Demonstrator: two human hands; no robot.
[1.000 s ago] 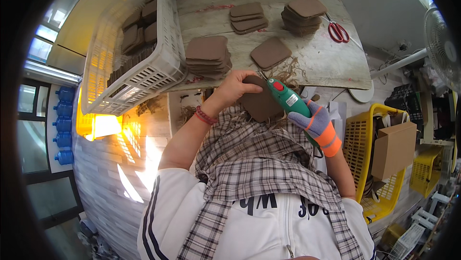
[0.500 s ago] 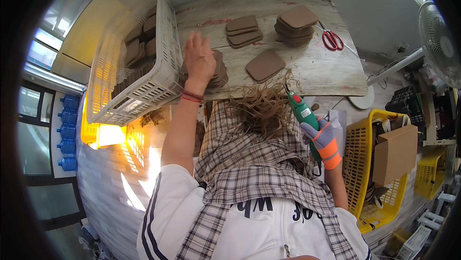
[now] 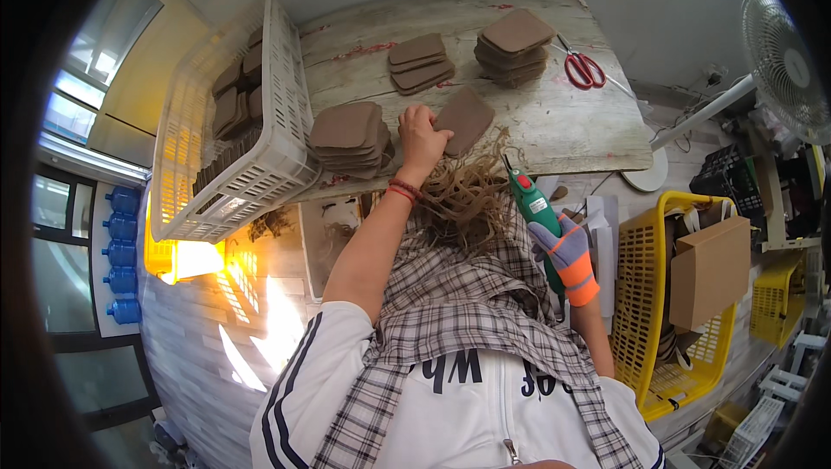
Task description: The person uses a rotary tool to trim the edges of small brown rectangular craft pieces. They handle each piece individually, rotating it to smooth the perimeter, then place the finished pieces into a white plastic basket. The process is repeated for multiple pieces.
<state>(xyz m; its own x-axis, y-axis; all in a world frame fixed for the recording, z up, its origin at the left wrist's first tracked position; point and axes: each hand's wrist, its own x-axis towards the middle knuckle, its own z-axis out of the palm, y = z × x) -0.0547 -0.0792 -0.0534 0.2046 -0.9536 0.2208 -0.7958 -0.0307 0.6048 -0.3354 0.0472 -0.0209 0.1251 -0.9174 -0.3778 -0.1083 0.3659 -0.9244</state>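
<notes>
My bare left hand [image 3: 422, 142] is at the near part of the table, its fingers curled at the left edge of a flat brown pad [image 3: 466, 120] with rounded corners, the thumb against it. My right hand [image 3: 564, 257], in a grey and orange glove, is wrapped round a green handheld electric tool [image 3: 530, 201] with a red button and a thin dark tip pointing up and left. Between the hands, a tangle of brown trimmed strips [image 3: 463, 205] covers my lap over a plaid apron [image 3: 467, 322]. Left of my left hand stands a stack of brown pads [image 3: 346, 136].
Two more pad stacks [image 3: 420, 62] [image 3: 512, 43] and red-handled scissors [image 3: 584, 69] lie farther back on the table [image 3: 597, 131]. A white crate [image 3: 286, 114] with pads stands left. To the right are a yellow basket [image 3: 636, 296] with a cardboard box [image 3: 710, 272] and a fan [image 3: 783, 71].
My left hand has come down and right from above the left stack to the single pad, which now sits at a steeper angle. The right hand still holds the green tool.
</notes>
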